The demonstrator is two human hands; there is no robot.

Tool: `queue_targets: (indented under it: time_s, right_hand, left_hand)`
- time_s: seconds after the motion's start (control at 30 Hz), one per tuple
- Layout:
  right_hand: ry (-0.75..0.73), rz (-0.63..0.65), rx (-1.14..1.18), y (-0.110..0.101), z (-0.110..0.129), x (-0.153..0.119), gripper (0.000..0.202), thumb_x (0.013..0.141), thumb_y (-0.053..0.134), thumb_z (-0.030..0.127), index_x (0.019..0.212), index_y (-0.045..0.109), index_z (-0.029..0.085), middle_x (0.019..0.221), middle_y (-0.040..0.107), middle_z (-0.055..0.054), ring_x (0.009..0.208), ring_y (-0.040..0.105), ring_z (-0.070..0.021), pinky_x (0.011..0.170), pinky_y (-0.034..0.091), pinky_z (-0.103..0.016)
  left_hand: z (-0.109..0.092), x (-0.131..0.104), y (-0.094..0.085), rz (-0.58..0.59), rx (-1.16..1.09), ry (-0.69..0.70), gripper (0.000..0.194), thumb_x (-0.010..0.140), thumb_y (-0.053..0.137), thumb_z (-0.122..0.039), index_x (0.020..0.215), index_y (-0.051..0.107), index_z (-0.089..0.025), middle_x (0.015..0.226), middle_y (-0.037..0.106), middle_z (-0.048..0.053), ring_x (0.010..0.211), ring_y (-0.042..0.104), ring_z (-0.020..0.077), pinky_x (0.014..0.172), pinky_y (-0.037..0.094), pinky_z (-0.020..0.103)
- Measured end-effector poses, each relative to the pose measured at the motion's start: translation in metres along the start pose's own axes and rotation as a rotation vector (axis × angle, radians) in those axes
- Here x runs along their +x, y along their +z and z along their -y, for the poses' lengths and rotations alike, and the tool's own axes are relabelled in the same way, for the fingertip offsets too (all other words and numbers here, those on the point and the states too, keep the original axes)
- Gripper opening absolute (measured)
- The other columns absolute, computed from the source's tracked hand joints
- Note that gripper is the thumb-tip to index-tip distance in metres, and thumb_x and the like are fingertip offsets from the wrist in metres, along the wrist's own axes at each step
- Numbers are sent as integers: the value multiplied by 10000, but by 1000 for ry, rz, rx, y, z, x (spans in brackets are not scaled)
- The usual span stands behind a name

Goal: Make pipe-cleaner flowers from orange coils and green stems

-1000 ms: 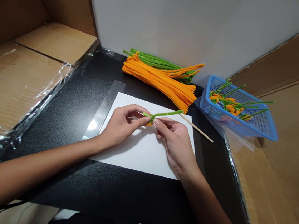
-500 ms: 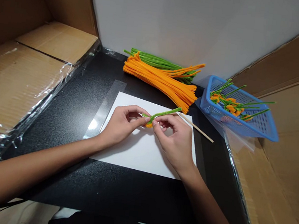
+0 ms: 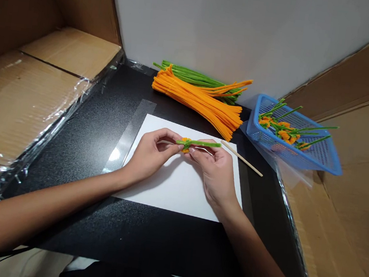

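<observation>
Between my two hands, above a white sheet of paper point(image 3: 169, 185), is a small pipe-cleaner flower point(image 3: 186, 146) with an orange fuzzy head and green at its centre. Its green stem point(image 3: 207, 144) points right, over the fingers of my right hand. My left hand point(image 3: 156, 151) pinches the flower's left side between thumb and fingers. From the right, my right hand point(image 3: 216, 169) grips the flower with thumb and forefinger. The fingertips hide part of the orange head.
Behind the paper lie a bundle of orange pipe cleaners point(image 3: 198, 100) and a green bundle point(image 3: 191, 75). A thin wooden stick point(image 3: 245, 160) rests at the paper's right edge. Farther right, a blue basket point(image 3: 302, 158) holds several orange flowers with green stems. Cardboard point(image 3: 44, 82) borders the black table point(image 3: 94, 230).
The flower has turned in my fingers: more of its orange head shows, and the stem, which slanted up to the right, now lies nearly level. My right hand has shifted slightly.
</observation>
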State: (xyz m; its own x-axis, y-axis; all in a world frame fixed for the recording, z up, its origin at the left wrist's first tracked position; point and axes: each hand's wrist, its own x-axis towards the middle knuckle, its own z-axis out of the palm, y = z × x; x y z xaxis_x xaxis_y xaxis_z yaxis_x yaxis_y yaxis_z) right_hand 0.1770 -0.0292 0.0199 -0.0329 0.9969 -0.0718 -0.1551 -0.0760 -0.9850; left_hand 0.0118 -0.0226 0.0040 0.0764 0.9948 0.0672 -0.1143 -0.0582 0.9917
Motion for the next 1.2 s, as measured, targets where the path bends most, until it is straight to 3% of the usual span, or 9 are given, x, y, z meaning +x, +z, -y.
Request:
queue_targets:
  time_s: [0.1,0.33,0.57,0.7,0.97,1.07,1.2]
  right_hand:
    - [-91,4,-69,0,0,0,151,756,805,215,885,728,205,905,756,-16,895,727,-183,865,596,-338]
    - [-134,21,-193,-1,3,1,162,744,834,286,864,759,206,924,767,-36,893,725,-202,843,594,-352]
    - [-78,6,-112,2,0,0,166,752,837,298,854,767,187,881,783,-49,847,733,-199,848,597,-357]
    - [-74,-16,-67,4,-3,-2,183,770,825,312,884,753,189,889,774,-47,859,734,-203,855,596,-368]
    - [-377,-42,-368,4,6,-8,63,841,765,246,898,739,245,949,721,-37,950,703,-216,873,591,-370]
    - [-423,-5,-406,1,5,-8,168,870,739,233,1033,742,278,1041,721,-36,998,696,-216,911,577,-388]
    - [-466,84,-467,0,5,-8,152,911,688,211,1012,768,290,1049,719,-43,998,681,-212,889,568,-379]
  left_hand:
    - [1,1,-1,13,46,26,126,803,768,-245,886,726,-160,968,737,55,885,694,161,843,573,305]
    - [0,1,-2,30,54,68,86,801,759,-243,829,719,-173,955,711,52,898,678,171,811,572,304]
    - [-5,-1,-2,89,4,110,131,821,762,-283,855,700,-172,996,674,70,908,657,181,740,583,290]
    - [-7,-2,-1,106,-5,155,108,836,748,-266,852,690,-176,979,660,64,933,645,177,782,580,284]
    - [-6,-3,-1,94,-13,135,77,862,706,-247,903,677,-189,974,642,47,937,632,172,766,585,274]
    - [-7,-4,0,94,-29,147,69,870,701,-235,905,673,-182,979,636,43,936,633,159,774,583,260]
    - [-8,-6,1,74,-32,143,38,880,675,-210,890,658,-178,967,635,44,936,630,155,760,576,248]
